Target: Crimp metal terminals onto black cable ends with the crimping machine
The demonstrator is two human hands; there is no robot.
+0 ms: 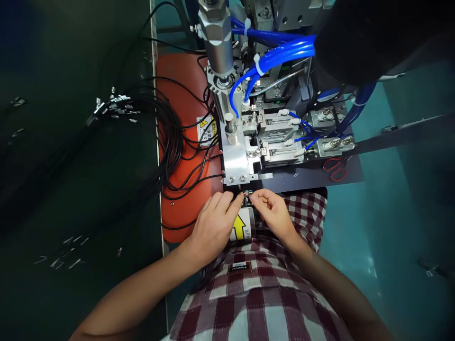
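A small shiny metal connector (248, 193) with specks of colour sits between my fingertips, just in front of the metal press block (236, 163). From the left, my left hand (216, 220) is closed, its index finger reaching the connector; its thumb is mostly hidden. On the other side my right hand (272, 210) pinches the same piece between thumb and index finger. A plate with a yellow arrow (239, 228) lies below the fingertips, partly covered by my left hand. Whether a cable runs from the connector under my left hand, I cannot tell.
Looped black cables (172, 142) lie across the red-orange board (209, 182), with a bundle of metal-tipped ends (113, 105) on the dark table at left. Blue air hoses (287, 49) and pneumatic cylinders (280, 151) crowd the machine. Red-handled scissors (336, 169) lie at its right edge.
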